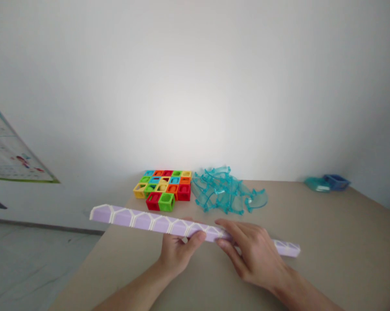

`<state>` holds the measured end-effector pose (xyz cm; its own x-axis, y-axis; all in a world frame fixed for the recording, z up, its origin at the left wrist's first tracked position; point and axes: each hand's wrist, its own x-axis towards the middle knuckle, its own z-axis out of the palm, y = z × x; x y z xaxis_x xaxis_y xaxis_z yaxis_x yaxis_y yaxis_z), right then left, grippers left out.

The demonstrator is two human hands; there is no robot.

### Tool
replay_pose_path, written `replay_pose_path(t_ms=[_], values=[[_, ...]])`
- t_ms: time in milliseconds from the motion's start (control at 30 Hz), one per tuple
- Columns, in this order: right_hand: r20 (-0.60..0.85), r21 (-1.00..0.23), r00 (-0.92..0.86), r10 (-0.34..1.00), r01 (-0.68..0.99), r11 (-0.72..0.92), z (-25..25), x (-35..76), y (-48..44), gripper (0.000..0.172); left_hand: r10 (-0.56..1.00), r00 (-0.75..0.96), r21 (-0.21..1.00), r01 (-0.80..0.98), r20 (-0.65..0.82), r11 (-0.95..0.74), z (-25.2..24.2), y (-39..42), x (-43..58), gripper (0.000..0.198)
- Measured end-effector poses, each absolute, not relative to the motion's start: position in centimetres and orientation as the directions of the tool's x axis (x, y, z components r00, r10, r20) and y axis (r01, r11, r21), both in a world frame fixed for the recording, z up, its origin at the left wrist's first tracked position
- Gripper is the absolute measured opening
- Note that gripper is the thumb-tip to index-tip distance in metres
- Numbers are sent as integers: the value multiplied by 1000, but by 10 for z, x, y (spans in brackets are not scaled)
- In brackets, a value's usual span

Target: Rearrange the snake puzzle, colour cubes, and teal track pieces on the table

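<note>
A long, narrow lilac strip (pixel 141 219) with white angled lines like half a honeycomb lies across my view, held above the table. It slopes slightly down to the right. My left hand (pixel 178 252) closes on its middle from below, thumb on the near face and the other fingers mostly hidden behind. Just to the right, my right hand (pixel 255 252) pinches the same strip between thumb and fingers, covering part of it. The strip's right end sticks out past my right hand.
Colourful open-sided cubes (pixel 164 185) stand in rows at the back by the wall. Beside them is a pile of clear teal curved pieces (pixel 219 192). At the far right sit a blue container (pixel 337 182) and a teal item (pixel 317 184). A poster (pixel 11 151) hangs left.
</note>
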<state>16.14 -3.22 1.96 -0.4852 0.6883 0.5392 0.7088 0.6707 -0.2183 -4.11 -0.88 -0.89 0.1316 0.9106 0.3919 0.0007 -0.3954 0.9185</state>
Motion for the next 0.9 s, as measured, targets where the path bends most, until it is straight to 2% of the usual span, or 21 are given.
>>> replay_pose_path(t_ms=[100,167,233,400,533,633,700,800,900], values=[[567,-185,-486,665,712,677,20,161,-34,26,906,122,911,20,406,-411,-7,-10,-41,37],[573,-174,-496,653,705,688,20,160,-34,18,917,116,923,7,382,-386,-8,-10,-41,34],[571,-178,-497,653,702,690,19,160,-34,18,932,138,942,-24,335,-335,-11,-9,-42,26],[540,-192,-505,673,705,683,13,157,-32,23,943,159,953,-130,293,-274,-13,-7,-43,43],[608,-132,-454,652,751,647,14,162,-24,22,951,80,946,-154,300,-285,-6,-4,-42,40],[703,-35,-376,603,830,557,16,184,-7,19,940,64,934,-156,334,-321,-2,-2,-42,39],[764,8,-298,573,891,453,16,210,9,20,935,59,927,-169,349,-336,-2,-2,-42,31],[822,16,-169,544,961,275,6,255,35,22,937,81,930,-172,341,-324,-5,-2,-42,28],[860,-30,-42,509,991,133,-11,290,61,25,935,122,936,-168,332,-310,-9,-2,-42,25]])
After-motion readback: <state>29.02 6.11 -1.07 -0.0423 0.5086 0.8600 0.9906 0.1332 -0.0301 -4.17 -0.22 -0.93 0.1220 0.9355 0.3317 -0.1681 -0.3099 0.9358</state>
